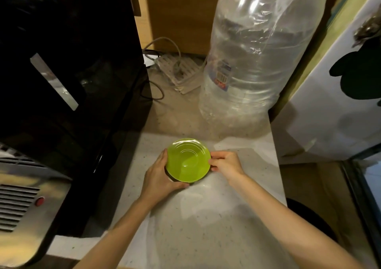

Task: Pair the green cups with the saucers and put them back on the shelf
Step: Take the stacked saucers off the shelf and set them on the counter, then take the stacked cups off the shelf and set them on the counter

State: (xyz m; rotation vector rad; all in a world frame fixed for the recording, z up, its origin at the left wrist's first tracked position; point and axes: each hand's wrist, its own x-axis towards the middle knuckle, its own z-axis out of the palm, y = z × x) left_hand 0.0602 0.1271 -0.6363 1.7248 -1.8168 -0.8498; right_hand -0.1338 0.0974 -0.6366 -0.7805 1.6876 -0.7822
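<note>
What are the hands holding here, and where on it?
A green saucer, held by its rim: left hand curled round the left and near edge, right hand pinching the right edge. Something beneath it is mostly hidden.

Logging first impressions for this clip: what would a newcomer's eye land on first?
A bright green saucer at the centre, gripped by the left hand and pinched by the right hand above a pale speckled counter. Behind it stands a bagged water bottle; a black appliance looms left.
</note>
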